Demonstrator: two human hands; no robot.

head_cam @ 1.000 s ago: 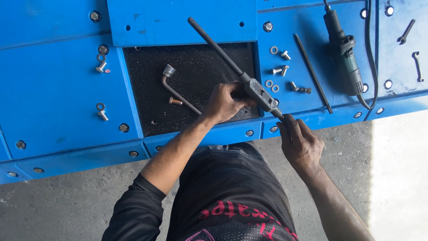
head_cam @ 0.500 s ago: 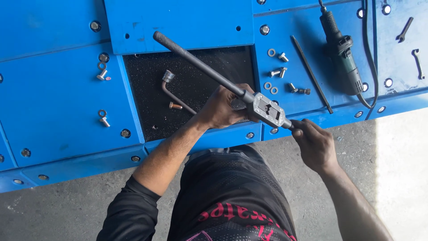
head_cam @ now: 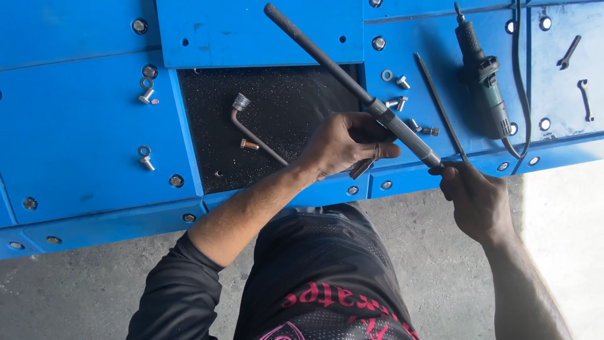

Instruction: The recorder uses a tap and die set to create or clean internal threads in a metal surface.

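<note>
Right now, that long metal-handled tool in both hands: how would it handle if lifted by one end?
The long tool looks like rigid steel, so probably stiff and heavy. The left hand grips mid-shaft, the right hand the end; one-ended, it would likely droop. Its round handle may roll.

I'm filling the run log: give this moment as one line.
left hand: grips tap wrench at centre | right hand: holds its near handle end | nearby: bent wrench, grinder

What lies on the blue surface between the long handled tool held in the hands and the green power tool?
In the head view, between the long handled tool and the green power tool lie a thin dark rod and several loose bolts.
</note>
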